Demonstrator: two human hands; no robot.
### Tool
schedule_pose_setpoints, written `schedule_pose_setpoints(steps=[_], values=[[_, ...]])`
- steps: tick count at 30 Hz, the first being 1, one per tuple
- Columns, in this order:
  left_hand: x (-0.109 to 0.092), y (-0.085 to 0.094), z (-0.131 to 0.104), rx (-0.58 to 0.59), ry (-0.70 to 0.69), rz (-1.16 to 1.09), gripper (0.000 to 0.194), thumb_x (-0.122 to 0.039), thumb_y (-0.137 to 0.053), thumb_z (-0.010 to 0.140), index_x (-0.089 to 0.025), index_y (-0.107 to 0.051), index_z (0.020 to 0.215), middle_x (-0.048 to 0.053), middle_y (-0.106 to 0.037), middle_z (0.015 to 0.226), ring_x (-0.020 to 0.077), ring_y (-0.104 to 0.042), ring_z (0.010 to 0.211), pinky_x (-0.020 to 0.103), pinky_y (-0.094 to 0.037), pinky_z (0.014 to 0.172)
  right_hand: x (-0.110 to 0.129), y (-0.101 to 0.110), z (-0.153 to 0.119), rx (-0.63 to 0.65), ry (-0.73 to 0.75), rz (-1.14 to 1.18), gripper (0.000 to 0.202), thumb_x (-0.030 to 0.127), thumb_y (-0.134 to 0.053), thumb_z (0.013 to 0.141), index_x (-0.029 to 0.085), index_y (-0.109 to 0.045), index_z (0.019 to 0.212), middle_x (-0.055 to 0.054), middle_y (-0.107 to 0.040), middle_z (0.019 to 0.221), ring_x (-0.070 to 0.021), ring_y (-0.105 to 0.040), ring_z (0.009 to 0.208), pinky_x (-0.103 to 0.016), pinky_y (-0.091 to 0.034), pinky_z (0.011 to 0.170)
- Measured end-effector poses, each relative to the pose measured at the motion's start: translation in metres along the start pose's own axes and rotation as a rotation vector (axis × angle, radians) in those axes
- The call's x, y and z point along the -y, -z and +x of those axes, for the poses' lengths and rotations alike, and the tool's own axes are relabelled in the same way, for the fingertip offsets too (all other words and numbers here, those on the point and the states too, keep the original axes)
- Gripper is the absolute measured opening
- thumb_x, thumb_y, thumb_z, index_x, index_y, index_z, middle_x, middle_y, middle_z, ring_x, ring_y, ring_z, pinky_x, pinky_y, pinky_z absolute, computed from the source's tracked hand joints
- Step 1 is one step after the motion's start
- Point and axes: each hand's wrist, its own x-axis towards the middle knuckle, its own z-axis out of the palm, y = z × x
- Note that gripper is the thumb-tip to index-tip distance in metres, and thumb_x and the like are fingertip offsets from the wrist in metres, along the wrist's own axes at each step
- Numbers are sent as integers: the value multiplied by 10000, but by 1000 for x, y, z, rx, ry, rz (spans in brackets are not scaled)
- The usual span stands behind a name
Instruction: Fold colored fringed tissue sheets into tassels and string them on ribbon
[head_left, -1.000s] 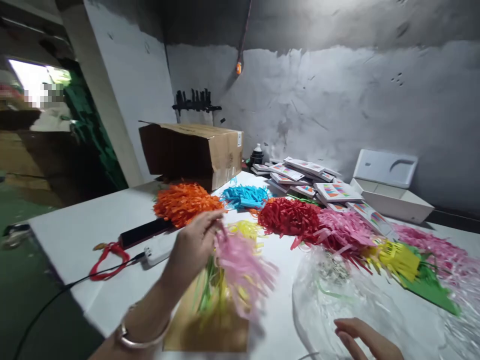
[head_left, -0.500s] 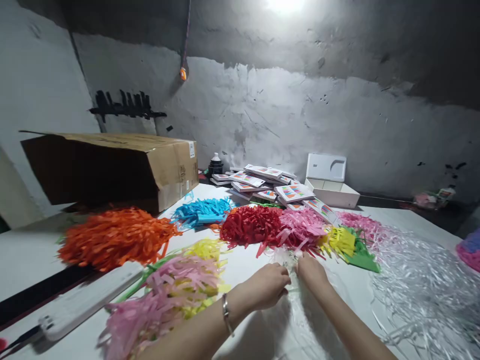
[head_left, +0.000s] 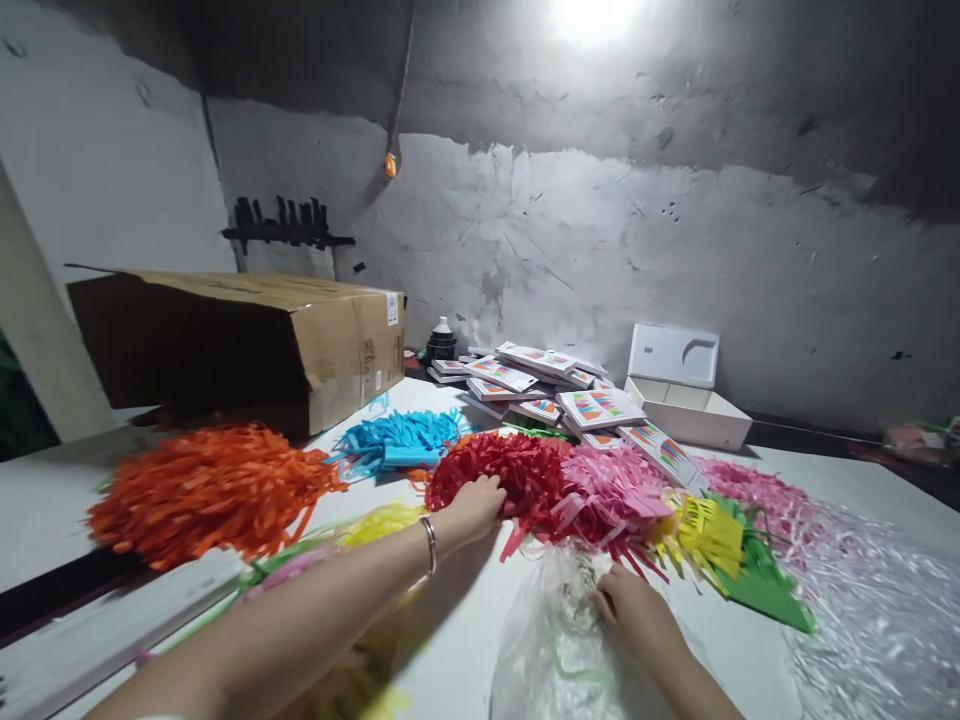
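Observation:
My left hand (head_left: pixel 474 508), a silver bracelet at its wrist, reaches into the near left edge of a pile of red paper tassels (head_left: pixel 529 470). Its fingers are bent together on the red strips, and the thumb is mostly hidden. At the lower middle, my right hand (head_left: pixel 631 605) is closed on the gathered upper part of a clear plastic bag (head_left: pixel 536 630). The bag lies on the white table (head_left: pixel 465 625), with pale shredded stuff near its mouth and a green strip showing through it. Pink tassels (head_left: pixel 611 490) lie just beyond the bag.
Orange tassels (head_left: pixel 217 490), blue tassels (head_left: pixel 401 437), yellow tassels (head_left: pixel 712 535) and green paper (head_left: pixel 772 590) spread across the table. Silver strips (head_left: pixel 877 610) lie at right. Behind stand a cardboard box (head_left: pixel 349 350), stacked flat packs (head_left: pixel 600 408) and a white box (head_left: pixel 690 415). A power strip (head_left: pixel 127 630) lies at left.
My left hand has left the plastic bag and moved left and forward to the red tassels. The right hand stays on the bag, which now lies more spread out. The view has shifted.

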Motion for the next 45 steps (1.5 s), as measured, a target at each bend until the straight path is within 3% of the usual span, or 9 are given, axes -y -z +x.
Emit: schedule_pose_setpoints(steps=[6, 13, 19, 26, 31, 35, 38, 41, 45], values=[[16, 0, 4, -93, 41, -152, 325, -326, -629, 973, -171, -604, 1258, 101, -626, 1275, 251, -649, 1076, 464, -565, 903, -3, 27, 6, -194, 126, 95, 308, 315, -428, 1033, 228, -700, 916, -50, -677, 970, -187, -693, 834, -260, -462, 689], [14, 105, 13, -317, 176, -646, 307, -354, -629, 971, -154, -628, 1204, 76, -656, 1195, 237, -671, 989, 414, -587, 828, 43, 66, 41, -460, 410, 221, 273, 224, -437, 1007, 201, -699, 933, -56, -664, 886, -176, -665, 770, -263, -497, 695], [-32, 147, -63, -373, 126, -1118, 310, -383, -663, 889, -106, -661, 1028, 35, -679, 808, 142, -635, 666, 245, -491, 597, 114, 116, 25, -728, 668, 316, 247, 276, -467, 1029, 179, -691, 1070, -89, -681, 929, -195, -639, 880, -322, -507, 809], [-56, 134, -162, -362, 203, -1449, 572, -437, -779, 751, -186, -547, 1210, 3, -662, 835, 137, -627, 689, 222, -453, 598, 173, 120, -42, -803, 875, 244, 292, 75, -493, 970, 167, -647, 1201, -82, -712, 954, -207, -634, 842, -375, -477, 830], [-65, 101, -211, -210, 237, -1589, 605, -498, -804, 755, -230, -565, 1242, 57, -675, 1106, 214, -643, 1010, 301, -485, 836, 169, 96, -57, -568, 663, 704, 135, 250, -614, 944, 230, -734, 887, -41, -716, 823, -186, -630, 759, -290, -469, 692], [-66, 67, -224, -168, 107, -1567, 588, -511, -883, 655, -192, -660, 1096, 61, -686, 1073, 245, -620, 1050, 338, -473, 906, 165, 82, -58, -115, 349, 1000, 325, 478, -719, 834, 191, -705, 683, -24, -679, 678, -163, -585, 626, -254, -431, 582], [-64, 50, -224, -164, 102, -1609, 529, -533, -884, 634, -167, -686, 960, 44, -699, 946, 225, -638, 920, 340, -485, 858, 163, 75, -61, 27, 327, 1048, 482, 607, -621, 875, 169, -737, 710, -29, -684, 643, -165, -601, 597, -246, -458, 551], [-65, 45, -225, -139, 118, -1644, 516, -537, -870, 642, -160, -694, 949, 48, -715, 905, 226, -653, 876, 352, -489, 852, 160, 70, -67, 48, 343, 1057, 509, 600, -542, 930, 163, -749, 773, -40, -709, 680, -178, -641, 629, -255, -495, 574], [-71, 46, -231, -98, 133, -1665, 460, -504, -848, 669, -152, -707, 930, 67, -732, 891, 239, -667, 865, 371, -497, 859, 157, 61, -75, -151, 358, 996, 275, 444, -631, 912, 183, -705, 956, -35, -715, 780, -172, -644, 691, -258, -498, 643]])
